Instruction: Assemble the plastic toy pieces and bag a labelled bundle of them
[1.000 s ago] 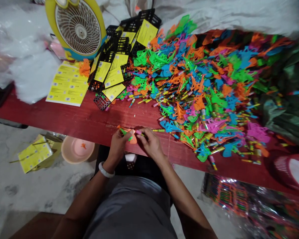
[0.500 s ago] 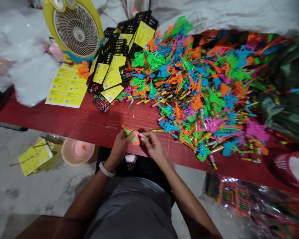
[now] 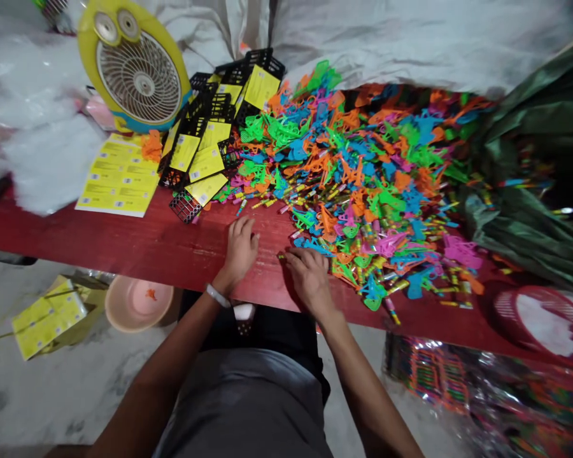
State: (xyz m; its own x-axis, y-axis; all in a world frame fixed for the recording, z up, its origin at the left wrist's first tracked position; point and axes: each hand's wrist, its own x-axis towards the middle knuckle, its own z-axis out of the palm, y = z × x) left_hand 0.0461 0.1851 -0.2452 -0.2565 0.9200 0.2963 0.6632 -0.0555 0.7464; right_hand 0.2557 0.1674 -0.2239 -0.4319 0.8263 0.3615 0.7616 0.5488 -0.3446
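Note:
My left hand [image 3: 241,249] lies low over the red table [image 3: 186,238], its thumb apart from the fingers. Nothing shows in it, though its palm side is hidden. To its right, my right hand [image 3: 310,280] has its fingers bent down over a small yellow-green striped tube [image 3: 281,256]. Only the tube's left end shows beyond the fingertips; the rest is covered. Close beside this hand spreads a big pile of plastic pieces [image 3: 348,165] in green, orange, blue and pink, with striped tubes among them.
Black plastic racks [image 3: 222,105] with yellow cards stand behind, near a yellow fan [image 3: 141,76]. A yellow printed sheet [image 3: 117,178] lies at left. On the right are a red basket [image 3: 510,318] and dark green sacking [image 3: 530,210]. A pink basin [image 3: 141,302] sits below the table.
The green and orange pieces between my hands are gone from them. My left hand has moved forward, away from my right. My right hand has come down over the tube. The view has shifted slightly.

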